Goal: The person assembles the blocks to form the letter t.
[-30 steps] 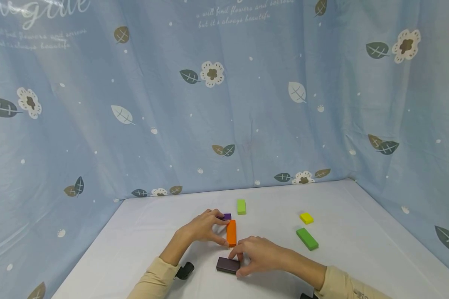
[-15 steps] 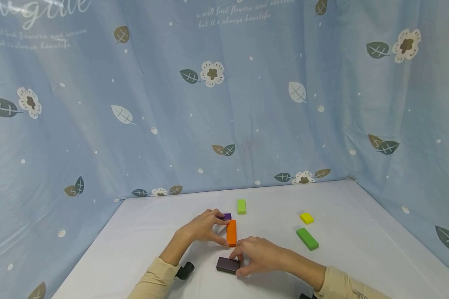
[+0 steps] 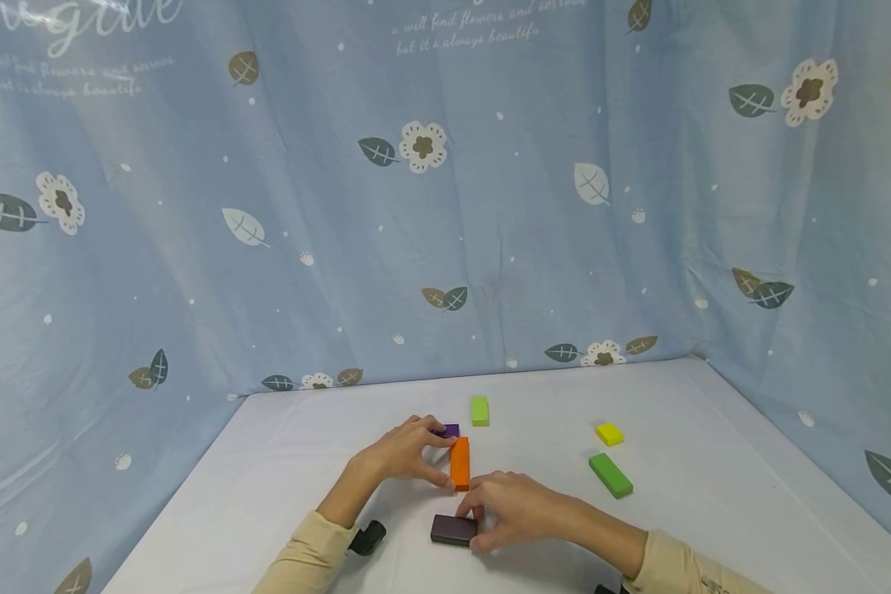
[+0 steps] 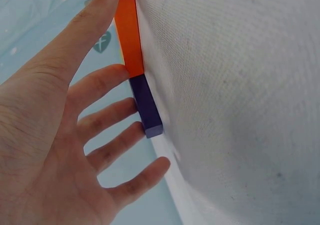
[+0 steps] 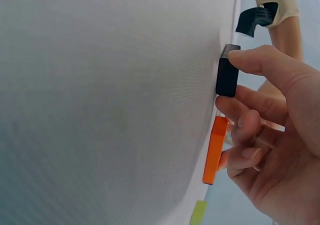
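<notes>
In the head view, my left hand [image 3: 403,450] lies along the left side of an orange rectangular block [image 3: 459,464]. Its thumb is by the block's near end and its index fingertip by the far end. A shorter purple block [image 4: 146,106] meets the orange one end to end, with the middle and ring fingertips against its side; the left hand partly covers it in the head view. My right hand [image 3: 520,507] pinches the right end of a dark brown, nearly black block [image 3: 454,530] between thumb and index finger. That block lies crosswise, a small gap nearer than the orange one.
Beyond the orange block lies a light green block [image 3: 479,411]. Off to the right are a small yellow block [image 3: 609,434] and a longer green block [image 3: 610,475]. All rest on a white-covered table [image 3: 327,421], with a blue patterned curtain [image 3: 505,206] behind.
The dark block has turned slightly, its left end coming a little nearer, and now lies straighter across. The left hand and the other blocks have stayed put.
</notes>
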The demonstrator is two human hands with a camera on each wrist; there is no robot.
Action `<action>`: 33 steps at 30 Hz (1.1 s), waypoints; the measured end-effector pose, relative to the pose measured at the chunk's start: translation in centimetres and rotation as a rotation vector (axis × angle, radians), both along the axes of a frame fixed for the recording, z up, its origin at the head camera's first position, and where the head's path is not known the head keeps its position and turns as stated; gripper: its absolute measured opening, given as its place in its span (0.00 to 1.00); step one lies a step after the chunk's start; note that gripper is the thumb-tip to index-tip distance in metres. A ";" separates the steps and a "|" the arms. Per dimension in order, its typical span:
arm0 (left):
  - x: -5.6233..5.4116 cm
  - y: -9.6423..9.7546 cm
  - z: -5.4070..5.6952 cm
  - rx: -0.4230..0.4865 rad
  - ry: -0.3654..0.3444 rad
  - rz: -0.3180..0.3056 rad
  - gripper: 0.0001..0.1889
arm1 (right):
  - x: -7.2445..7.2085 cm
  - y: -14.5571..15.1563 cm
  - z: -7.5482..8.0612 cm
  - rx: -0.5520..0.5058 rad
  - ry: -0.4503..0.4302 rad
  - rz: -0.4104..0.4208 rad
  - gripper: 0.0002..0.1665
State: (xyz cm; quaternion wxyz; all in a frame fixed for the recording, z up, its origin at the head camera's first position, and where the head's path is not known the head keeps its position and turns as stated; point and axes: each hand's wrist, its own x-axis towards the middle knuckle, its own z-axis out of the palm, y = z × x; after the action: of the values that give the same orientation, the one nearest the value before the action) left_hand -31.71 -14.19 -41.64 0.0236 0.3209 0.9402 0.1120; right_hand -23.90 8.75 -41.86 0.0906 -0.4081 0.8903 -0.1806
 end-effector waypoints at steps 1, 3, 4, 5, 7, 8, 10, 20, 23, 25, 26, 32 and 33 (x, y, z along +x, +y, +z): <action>0.0 0.0 0.0 -0.001 -0.001 0.001 0.42 | 0.0 0.0 0.0 0.000 0.000 0.002 0.18; 0.0 0.0 0.0 -0.002 0.001 0.001 0.42 | 0.0 0.0 0.0 -0.002 0.001 0.003 0.18; 0.0 0.0 0.0 -0.002 0.001 0.001 0.41 | 0.0 0.1 0.0 -0.001 0.002 0.003 0.18; 0.0 0.0 0.0 -0.001 0.001 0.001 0.41 | 0.0 0.1 0.0 -0.001 0.003 0.002 0.17; 0.0 0.0 0.0 -0.001 0.002 0.002 0.42 | 0.0 0.1 0.1 -0.002 0.004 0.002 0.17; 0.0 0.0 0.0 -0.002 0.001 0.002 0.42 | 0.0 0.2 0.1 -0.005 0.002 0.003 0.17; 0.0 0.0 0.0 -0.003 0.000 0.004 0.42 | 0.1 0.2 0.2 -0.009 0.005 0.005 0.16; -0.1 0.0 -0.1 0.000 -0.010 0.004 0.42 | 0.0 0.6 0.3 -0.017 0.000 -0.002 0.16; -0.1 0.0 -0.1 0.001 -0.007 0.001 0.43 | -0.1 0.8 0.5 -0.021 -0.014 -0.012 0.16; -0.1 0.0 -0.1 0.003 -0.006 0.000 0.43 | -0.2 1.0 0.6 -0.025 -0.017 -0.017 0.17; -0.1 0.0 -0.1 0.002 -0.005 0.000 0.43 | -0.2 1.0 0.6 -0.029 -0.017 -0.019 0.16; 0.0 0.0 0.1 0.000 -0.010 0.009 0.43 | -0.3 1.4 0.8 -0.044 0.011 -0.019 0.16; 0.1 0.1 0.1 -0.001 -0.012 0.010 0.43 | -0.3 1.5 0.9 -0.046 0.019 -0.019 0.16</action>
State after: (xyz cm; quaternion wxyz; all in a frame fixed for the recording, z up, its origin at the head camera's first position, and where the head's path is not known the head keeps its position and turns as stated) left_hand -31.61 -14.13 -41.56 0.0291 0.3154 0.9417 0.1135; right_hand -24.21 10.25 -41.00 0.0713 -0.4031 0.8907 -0.1978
